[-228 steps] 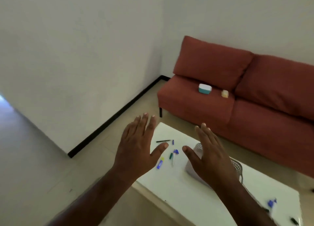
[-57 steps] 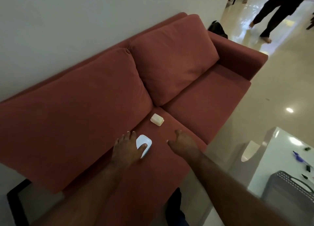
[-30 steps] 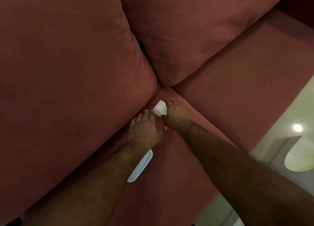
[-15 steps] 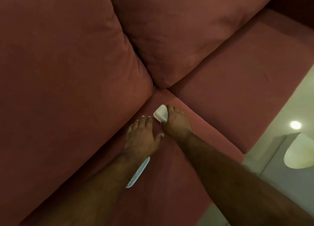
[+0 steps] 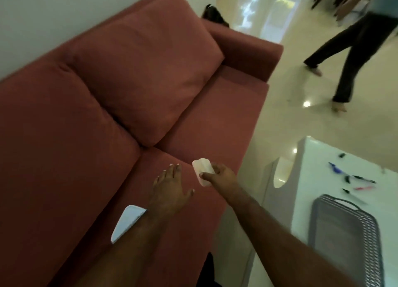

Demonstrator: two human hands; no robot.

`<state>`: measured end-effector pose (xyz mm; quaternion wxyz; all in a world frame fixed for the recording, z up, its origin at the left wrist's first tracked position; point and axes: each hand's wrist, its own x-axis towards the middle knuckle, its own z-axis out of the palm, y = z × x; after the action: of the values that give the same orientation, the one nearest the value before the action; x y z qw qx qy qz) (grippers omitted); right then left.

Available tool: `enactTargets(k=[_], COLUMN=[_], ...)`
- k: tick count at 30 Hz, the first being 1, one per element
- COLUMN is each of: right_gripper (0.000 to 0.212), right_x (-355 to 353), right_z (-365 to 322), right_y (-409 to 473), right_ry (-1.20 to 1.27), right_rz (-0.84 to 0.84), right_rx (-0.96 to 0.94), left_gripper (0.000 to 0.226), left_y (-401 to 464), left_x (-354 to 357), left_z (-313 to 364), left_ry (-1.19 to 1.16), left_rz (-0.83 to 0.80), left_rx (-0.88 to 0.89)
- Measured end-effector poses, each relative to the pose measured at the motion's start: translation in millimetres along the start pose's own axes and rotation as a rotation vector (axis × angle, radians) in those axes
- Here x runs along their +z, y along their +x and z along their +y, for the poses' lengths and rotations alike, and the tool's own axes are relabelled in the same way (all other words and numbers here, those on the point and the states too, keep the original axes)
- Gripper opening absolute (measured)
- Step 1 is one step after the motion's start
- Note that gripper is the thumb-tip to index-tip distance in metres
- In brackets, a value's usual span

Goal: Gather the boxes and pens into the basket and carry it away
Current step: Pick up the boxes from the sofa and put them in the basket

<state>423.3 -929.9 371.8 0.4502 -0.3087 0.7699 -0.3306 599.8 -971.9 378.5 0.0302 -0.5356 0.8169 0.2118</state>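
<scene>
My right hand [image 5: 219, 176] grips a small cream box [image 5: 201, 170] lifted just above the sofa seat. My left hand [image 5: 170, 191] hovers flat over the seat with its fingers spread, holding nothing. A white box [image 5: 127, 222] lies on the seat, partly hidden under my left forearm. The grey basket [image 5: 349, 239] stands on the white table [image 5: 318, 157] at the lower right. Several pens [image 5: 353, 179] lie scattered on the table beyond the basket.
The red sofa [image 5: 107, 114] fills the left and centre, with two back cushions and an armrest at the far end. A person in dark trousers [image 5: 353, 56] walks across the glossy floor at the upper right. A narrow floor gap separates sofa and table.
My right hand has lifted the cream box off the seat and drawn it back. My head has risen and turned right, bringing the table and basket into view. The left hand stays flat.
</scene>
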Motion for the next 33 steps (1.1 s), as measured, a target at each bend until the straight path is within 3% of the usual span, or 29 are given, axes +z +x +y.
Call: enactTargets(k=[8,12,16,20,25,30,33], right_gripper=[0.023,0.033,0.061,0.068,0.048,0.058,0.035], right_x=[-114.5,-166.3,-211.6,-250.4,-286.1,-311.0,-316.5], right_z=[-0.2,22.2,62.5,108.2,158.2,190.5,203.9], right_y=[-112.9,-148.1,-168.2,-178.5,-189.6,-191.6,-194.5], right_ry=[0.61,0.816,0.982,1.087,0.943,0.584,0.508], right_rz=[-0.124,-0.076,-0.009,0.029,0.213,0.42,0.469], right_rx=[0.12,0.133,0.163,0.182,0.185,0.237,0.264], left_gripper=[0.124,0.123,0.116,0.107,0.094,0.096,0.099], left_y=[-41.1,-53.0,-50.3,-51.1,-62.2,-65.2,-70.1], left_x=[-37.0,-40.7,-17.6,11.9,39.9,75.5,96.9], left_z=[110.6,173.6,230.7,286.5,350.1,394.0,408.3], left_ry=[-0.145,-0.198,-0.155,-0.141,-0.132,0.033,0.041], left_rz=[-0.087,-0.108,-0.149,-0.216,-0.234,-0.302,-0.347], left_rx=[0.351,0.531,0.68,0.752,0.846,0.898,0.88])
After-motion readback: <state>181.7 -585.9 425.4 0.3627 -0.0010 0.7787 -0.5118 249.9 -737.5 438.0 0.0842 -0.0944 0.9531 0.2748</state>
